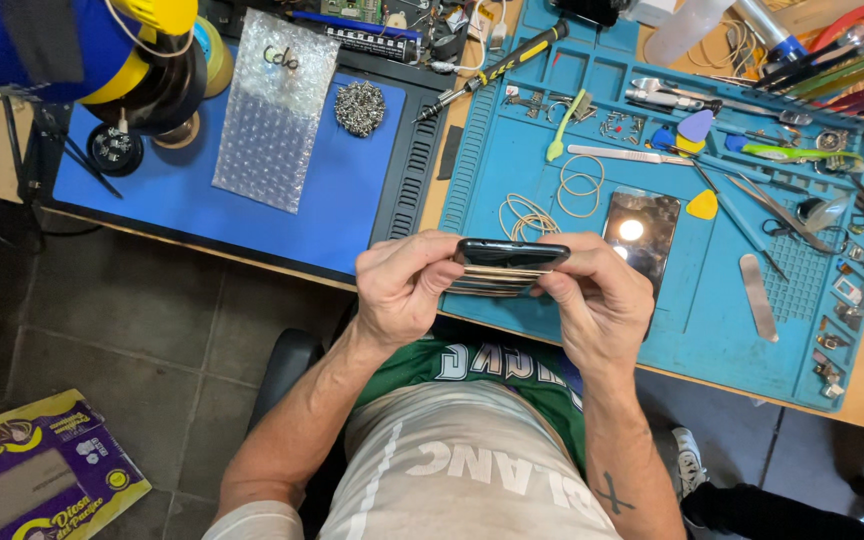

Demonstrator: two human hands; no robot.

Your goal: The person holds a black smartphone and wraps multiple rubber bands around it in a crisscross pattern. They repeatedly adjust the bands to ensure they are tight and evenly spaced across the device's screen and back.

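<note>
Both my hands hold a dark smartphone (508, 258) edge-on above the front edge of the bench. My left hand (402, 285) grips its left end, and my right hand (597, 295) grips its right end, thumbs along the lower edge. A stack of rubber bands or thin layers shows under the phone's edge. Behind it, a glossy black phone panel (642, 232) lies flat on the teal work mat (512, 150), reflecting a lamp.
Rubber bands (580, 186), yellow picks (703, 205), tweezers, a metal spudger (758, 297) and small parts lie on the teal mat. A blue mat (182, 190) at left carries a bubble-wrap bag (275, 112) and brass wool (358, 107). A purple box (37, 478) lies on the floor.
</note>
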